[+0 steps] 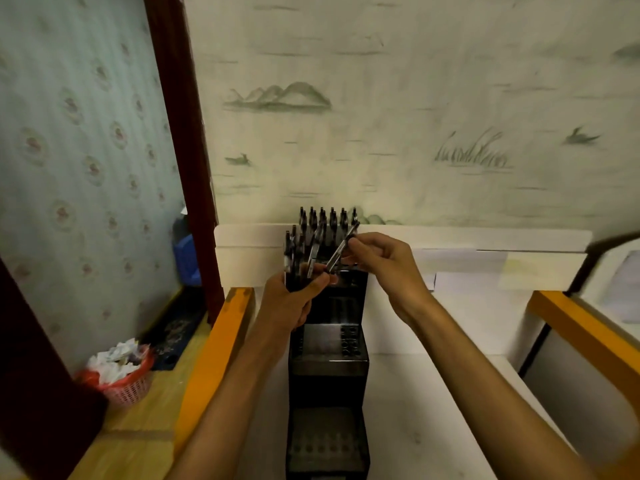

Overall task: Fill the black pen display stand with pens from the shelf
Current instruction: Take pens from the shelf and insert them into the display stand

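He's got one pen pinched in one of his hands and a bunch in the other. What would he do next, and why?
Probably lower the single pen pinched in the right hand into a free hole just below the filled back row of the black stand. That pen is tilted over the stand, the lower tiers look empty, and the left hand grips a bunch of pens waiting their turn.

A tall black tiered plastic pen display stand [328, 355] stands on a white shelf surface [433, 427]. A row of dark pens [327, 218] fills its top tier. The left hand [292, 299] grips a bundle of dark pens [294, 258]. The right hand [384, 258] pinches a single dark pen [341, 249], tilted, above the stand's upper tiers.
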The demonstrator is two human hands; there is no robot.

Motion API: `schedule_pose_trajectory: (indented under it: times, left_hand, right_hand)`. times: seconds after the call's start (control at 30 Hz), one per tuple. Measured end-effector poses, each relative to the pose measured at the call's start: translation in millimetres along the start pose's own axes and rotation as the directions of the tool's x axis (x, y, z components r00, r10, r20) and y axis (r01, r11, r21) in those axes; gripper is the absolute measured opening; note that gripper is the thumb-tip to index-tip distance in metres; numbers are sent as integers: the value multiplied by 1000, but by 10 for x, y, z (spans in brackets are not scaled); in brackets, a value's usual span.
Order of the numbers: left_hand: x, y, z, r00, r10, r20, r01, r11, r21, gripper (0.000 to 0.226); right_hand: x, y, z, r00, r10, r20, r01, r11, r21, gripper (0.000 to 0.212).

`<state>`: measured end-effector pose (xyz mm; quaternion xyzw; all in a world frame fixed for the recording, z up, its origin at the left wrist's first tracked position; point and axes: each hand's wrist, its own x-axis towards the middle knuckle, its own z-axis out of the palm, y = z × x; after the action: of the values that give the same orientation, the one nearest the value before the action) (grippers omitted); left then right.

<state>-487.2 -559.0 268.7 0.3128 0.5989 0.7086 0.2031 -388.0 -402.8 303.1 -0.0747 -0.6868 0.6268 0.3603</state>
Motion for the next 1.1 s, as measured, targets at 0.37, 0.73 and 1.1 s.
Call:
schedule_pose_trajectory:
  times: [0.37,0.73,1.1]
  left_hand:
    - [278,-100,-115,995,-79,-69,74,995,-68,32]
    - [395,-173,-492,986,-54,-159,34,992,-125,11]
    - [416,-176,-522,990,44,-131,-49,998,-38,11]
  right_hand:
    - [375,-22,-89,971,-33,-238,54,995,85,12]
    - [790,53,-306,920,-272,-284,137,898,-417,12]
    - [788,217,-260,967,-203,-153,78,812,-579,10]
